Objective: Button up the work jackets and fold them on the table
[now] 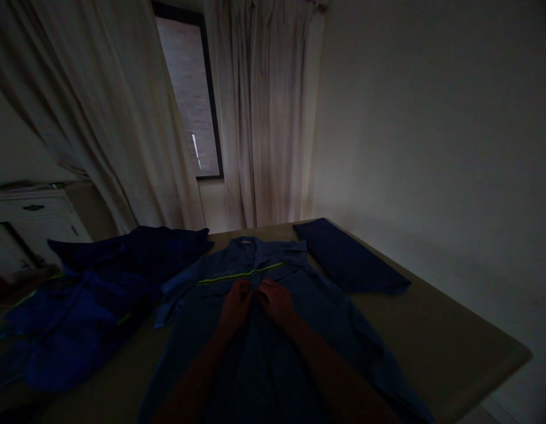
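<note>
A blue work shirt (299, 330) with a yellow-green chest stripe lies flat, front up, on the table (453, 347), collar pointing away from me. My left hand (235, 303) and my right hand (276, 300) meet at the shirt's front placket just below the stripe. Both hands have their fingers curled and pinched on the fabric there. The room is dim, so I cannot make out a button between the fingertips.
A heap of blue garments (91, 294) lies on the table's left side. A folded dark blue piece (347, 256) rests at the far right of the shirt. Curtains (264, 112) and a window (191, 94) stand behind; a white cabinet (29, 224) is at left.
</note>
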`<state>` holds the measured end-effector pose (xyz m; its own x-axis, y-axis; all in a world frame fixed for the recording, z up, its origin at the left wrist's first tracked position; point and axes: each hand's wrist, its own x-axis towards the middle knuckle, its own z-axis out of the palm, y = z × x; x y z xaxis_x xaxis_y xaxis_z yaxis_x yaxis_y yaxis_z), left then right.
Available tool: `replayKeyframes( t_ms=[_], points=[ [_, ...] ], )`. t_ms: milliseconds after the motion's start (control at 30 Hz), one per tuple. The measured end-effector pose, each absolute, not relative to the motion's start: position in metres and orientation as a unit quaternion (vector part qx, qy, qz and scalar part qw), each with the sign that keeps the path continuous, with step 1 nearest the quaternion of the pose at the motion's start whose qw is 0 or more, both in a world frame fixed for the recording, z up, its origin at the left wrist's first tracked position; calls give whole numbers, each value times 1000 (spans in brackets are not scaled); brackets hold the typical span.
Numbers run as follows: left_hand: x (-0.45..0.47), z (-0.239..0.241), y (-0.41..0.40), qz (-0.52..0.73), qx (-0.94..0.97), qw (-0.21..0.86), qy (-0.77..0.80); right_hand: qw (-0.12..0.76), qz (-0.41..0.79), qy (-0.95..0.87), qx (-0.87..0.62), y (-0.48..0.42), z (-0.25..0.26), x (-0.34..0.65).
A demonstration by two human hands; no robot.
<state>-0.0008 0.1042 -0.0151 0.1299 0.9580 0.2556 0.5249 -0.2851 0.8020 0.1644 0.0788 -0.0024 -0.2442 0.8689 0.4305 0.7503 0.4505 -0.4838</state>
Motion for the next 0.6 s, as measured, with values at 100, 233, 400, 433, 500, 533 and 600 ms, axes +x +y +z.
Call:
replayKeyframes(
  t_ms=[100,233,400,433,500,533,600],
  points=[
    [2,-15,104,381,702,255,545,365,104,-765,-520,82,-5,165],
    [3,-13,100,354,739,219,530,423,141,-712,-542,88,-9,168],
    [4,-6,92,294,784,158,524,401,141,-741,-520,87,-10,169],
    [5,-5,90,281,789,139,529,387,134,-751,-518,87,-10,169],
    [8,-3,86,259,797,101,536,369,123,-759,-522,86,-10,168],
    [10,-2,84,251,800,83,539,368,124,-755,-528,86,-11,167],
    [14,0,80,236,804,51,543,379,136,-734,-547,88,-13,167]
  ],
)
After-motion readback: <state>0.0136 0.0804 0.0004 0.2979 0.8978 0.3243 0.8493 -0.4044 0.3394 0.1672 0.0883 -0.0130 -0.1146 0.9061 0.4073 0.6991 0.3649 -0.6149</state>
